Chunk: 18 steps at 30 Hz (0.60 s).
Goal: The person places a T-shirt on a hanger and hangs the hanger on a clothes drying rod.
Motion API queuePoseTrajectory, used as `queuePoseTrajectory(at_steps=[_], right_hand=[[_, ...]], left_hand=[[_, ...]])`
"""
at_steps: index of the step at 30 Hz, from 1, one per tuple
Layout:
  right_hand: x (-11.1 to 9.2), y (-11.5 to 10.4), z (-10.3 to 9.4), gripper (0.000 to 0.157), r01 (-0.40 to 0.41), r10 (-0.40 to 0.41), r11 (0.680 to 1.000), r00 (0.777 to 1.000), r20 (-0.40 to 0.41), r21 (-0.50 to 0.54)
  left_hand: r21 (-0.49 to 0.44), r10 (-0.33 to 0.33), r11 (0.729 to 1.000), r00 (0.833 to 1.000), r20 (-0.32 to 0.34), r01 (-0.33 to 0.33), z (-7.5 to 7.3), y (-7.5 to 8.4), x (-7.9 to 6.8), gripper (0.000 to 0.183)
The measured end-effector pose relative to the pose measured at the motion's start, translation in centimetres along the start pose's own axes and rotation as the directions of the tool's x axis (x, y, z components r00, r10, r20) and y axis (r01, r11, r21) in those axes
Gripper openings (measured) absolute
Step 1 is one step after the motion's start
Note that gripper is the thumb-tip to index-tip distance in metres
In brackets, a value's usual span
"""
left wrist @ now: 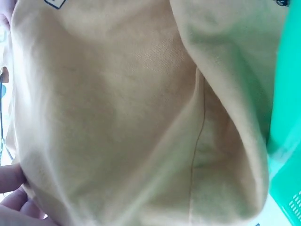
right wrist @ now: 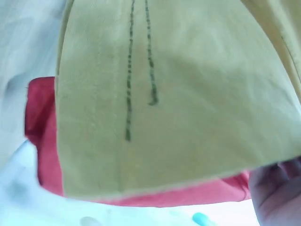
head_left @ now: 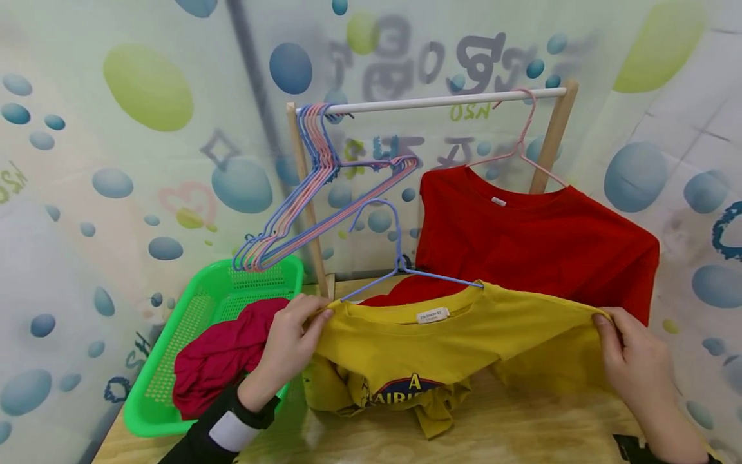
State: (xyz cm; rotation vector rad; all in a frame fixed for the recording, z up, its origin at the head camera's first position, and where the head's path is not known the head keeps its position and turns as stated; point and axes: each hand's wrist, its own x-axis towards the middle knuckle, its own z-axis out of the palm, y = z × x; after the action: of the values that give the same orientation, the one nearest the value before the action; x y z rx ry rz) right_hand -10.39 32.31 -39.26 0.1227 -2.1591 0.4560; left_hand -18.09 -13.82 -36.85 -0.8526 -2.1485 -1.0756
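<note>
A yellow T-shirt (head_left: pixel 464 341) with a dark printed logo is stretched between both hands over the table. My left hand (head_left: pixel 292 338) pinches its shoulder on the left side, close to the neckline. My right hand (head_left: pixel 637 361) grips the sleeve end at the far right. A blue hanger (head_left: pixel 400 258) sits inside the shirt's neck, its hook standing up free of the rail and its lower part hidden by the cloth. In the left wrist view the shirt (left wrist: pixel 117 117) fills most of the picture; in the right wrist view stitched lines run down the cloth (right wrist: pixel 188 94).
A red shirt (head_left: pixel 539 238) hangs from a pink hanger (head_left: pixel 522 145) on the rack's white rail (head_left: pixel 429 103). Several blue and pink hangers (head_left: pixel 319 167) bunch at the rail's left end. Below them a green basket (head_left: pixel 168 335) holds crumpled dark red cloth (head_left: pixel 226 354).
</note>
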Motion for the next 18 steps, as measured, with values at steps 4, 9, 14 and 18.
queuePoseTrajectory(at_steps=[4, 9, 14, 18], right_hand=[[-0.5, 0.6, -0.1, 0.004, -0.035, 0.038, 0.998, 0.996, 0.075, -0.046], [-1.2, 1.1, 0.0, 0.005, -0.080, 0.091, 0.995, 0.980, 0.177, -0.067], [-1.1, 1.2, -0.5, 0.010, -0.120, 0.154, 0.987, 0.902, 0.404, -0.108], [-0.5, 0.5, -1.1, 0.023, -0.140, 0.166, 0.986, 0.828, 0.536, -0.089]], left_hand=[[-0.014, -0.017, 1.000, 1.000, -0.004, 0.017, 0.0, 0.1, 0.1, 0.011], [-0.011, -0.012, 1.000, 1.000, -0.004, 0.012, 0.0, 0.2, 0.0, 0.009], [0.000, 0.044, 0.999, 0.999, -0.002, -0.044, 0.0, 0.3, 0.0, 0.011], [0.004, 0.071, 0.997, 0.997, 0.001, -0.071, 0.1, 0.6, 0.0, 0.015]])
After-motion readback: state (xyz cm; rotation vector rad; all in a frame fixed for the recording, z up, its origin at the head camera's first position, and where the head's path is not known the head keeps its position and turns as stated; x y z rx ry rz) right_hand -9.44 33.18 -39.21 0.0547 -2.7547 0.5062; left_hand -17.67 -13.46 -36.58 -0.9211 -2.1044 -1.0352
